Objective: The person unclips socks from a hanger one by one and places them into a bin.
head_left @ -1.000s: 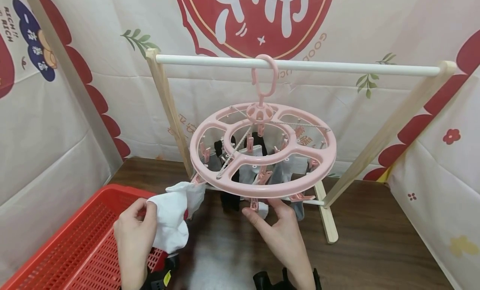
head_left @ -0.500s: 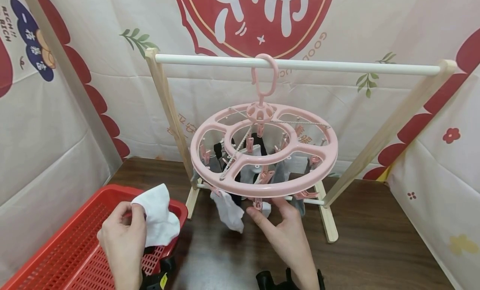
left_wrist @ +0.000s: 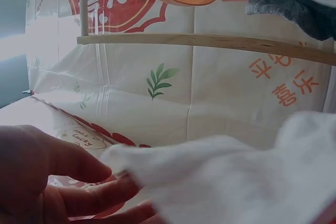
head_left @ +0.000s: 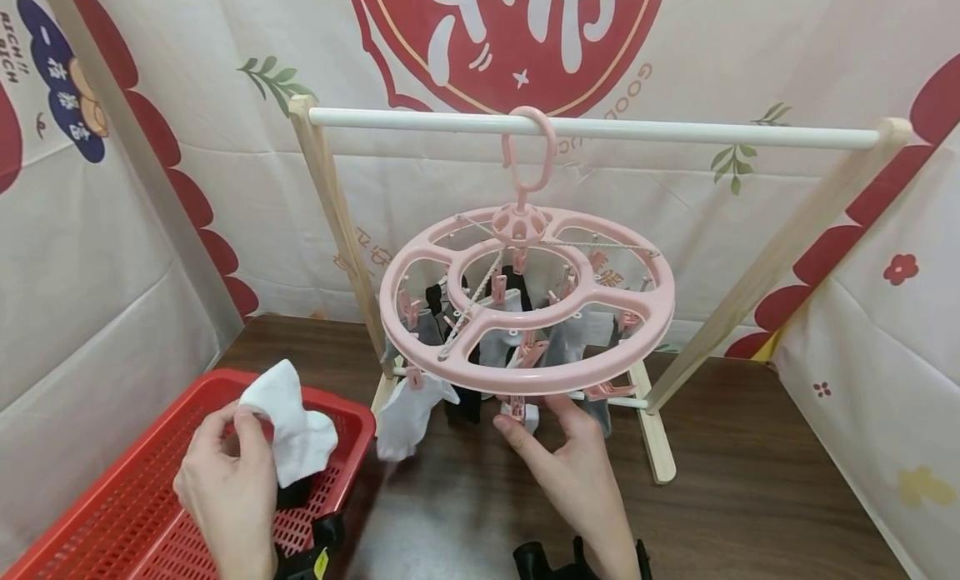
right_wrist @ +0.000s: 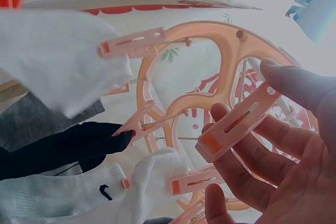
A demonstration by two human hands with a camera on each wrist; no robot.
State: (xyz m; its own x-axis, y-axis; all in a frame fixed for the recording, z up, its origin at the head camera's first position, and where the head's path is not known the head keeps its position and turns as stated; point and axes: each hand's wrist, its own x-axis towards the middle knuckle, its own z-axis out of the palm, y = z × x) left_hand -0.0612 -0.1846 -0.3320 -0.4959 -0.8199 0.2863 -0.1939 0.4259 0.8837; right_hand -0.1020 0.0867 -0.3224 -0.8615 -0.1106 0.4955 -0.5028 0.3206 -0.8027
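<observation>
Left hand (head_left: 228, 484), pinching a white sock (head_left: 288, 430), has shifted left above the red basket (head_left: 150, 447), leaving the sock farther from the round hanger (head_left: 517, 382). Right hand (head_left: 573, 463) grips a peg (right_wrist: 239, 121) at the near rim (held sock not clipped there).

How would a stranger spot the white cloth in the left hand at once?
Find the big red basket at the lower left of the head view. Seen over its far half, the left hand pinches the white cloth. The white sock to its right hangs from a pink peg on the round rack; this cloth alone is held by fingers.
</observation>
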